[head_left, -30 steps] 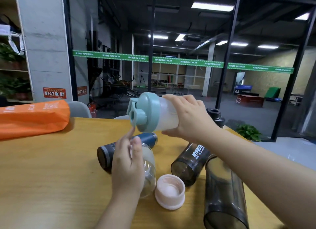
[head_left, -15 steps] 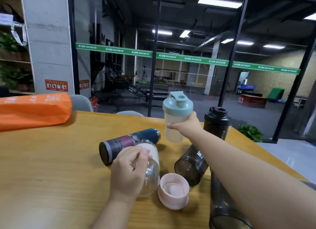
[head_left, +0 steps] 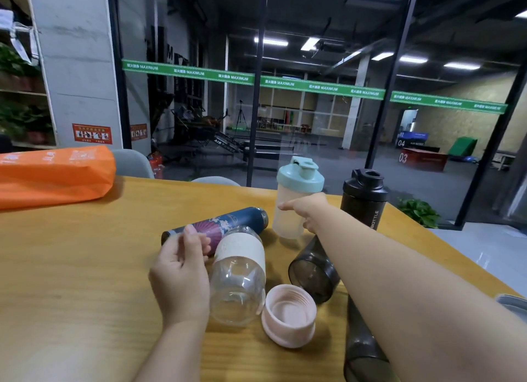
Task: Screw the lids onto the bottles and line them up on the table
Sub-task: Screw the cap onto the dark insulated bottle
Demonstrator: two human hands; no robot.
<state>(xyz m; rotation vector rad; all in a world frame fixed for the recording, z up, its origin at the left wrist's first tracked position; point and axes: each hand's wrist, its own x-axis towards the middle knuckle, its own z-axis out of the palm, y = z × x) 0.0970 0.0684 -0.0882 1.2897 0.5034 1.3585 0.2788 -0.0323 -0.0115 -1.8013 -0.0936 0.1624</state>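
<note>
Behind the glass wall a gym sits dim while the wooden surface [head_left: 71, 267] carries the bottles. The right hand [head_left: 309, 210] is gripping the frosted shaker bottle with mint-green lid [head_left: 296, 199], setting it upright beside the capped black shaker bottle [head_left: 365, 199], apparently starting the row. The left hand [head_left: 182, 273] is hovering loosely curled, holding nothing, beside the lying clear glass bottle with cream sleeve [head_left: 238, 279]. Its likely match, the pink screw lid [head_left: 289, 316], is waiting alongside; judging by this, the right hand's next job is letting go and fetching that lid.
</note>
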